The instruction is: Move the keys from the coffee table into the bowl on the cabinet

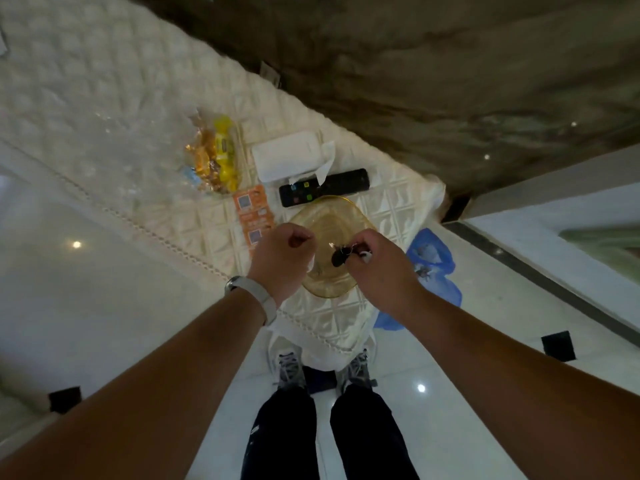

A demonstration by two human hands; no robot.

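Note:
An amber glass bowl (329, 220) sits on the cabinet top, which is covered by a quilted cream cloth (138, 109). My right hand (375, 263) pinches a bunch of keys (341, 256) with a dark fob, and they hang over the bowl's middle. My left hand (282, 258) hovers at the bowl's left rim with its fingers curled shut and nothing visible in it. A pale watch band is on the left wrist.
Behind the bowl lie a black remote (323, 187), a white tissue pack (287, 155), orange cards (252, 216) and a bag of sweets (214, 155). A blue plastic bag (434, 265) lies on the glossy white floor at the right. A dark wall rises behind the cabinet.

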